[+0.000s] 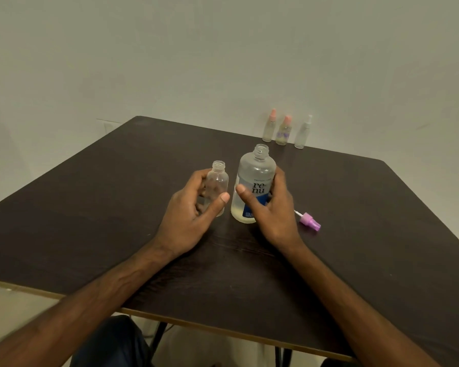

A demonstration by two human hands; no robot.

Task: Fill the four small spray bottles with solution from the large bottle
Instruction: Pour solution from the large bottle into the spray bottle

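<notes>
Large clear uncapped plastic bottle (pixel 255 170), gripped by our right hand (pixel 273 210); left hand (pixel 188 213) holds small clear capless bottle (pixel 219 181); pouring should follow.

Uncapped small bottle (pixel 219 185) upright beside open large bottle (pixel 255 178); three capped bottles (pixel 283 131) behind.

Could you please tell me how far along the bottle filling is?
Done: small bottle and large bottle stand uncapped, spray cap on the table. In hand: left hand holds the small one, right hand the large; no pour underway. Left: this fill and recapping; three capped bottles behind, contents unclear.
</notes>
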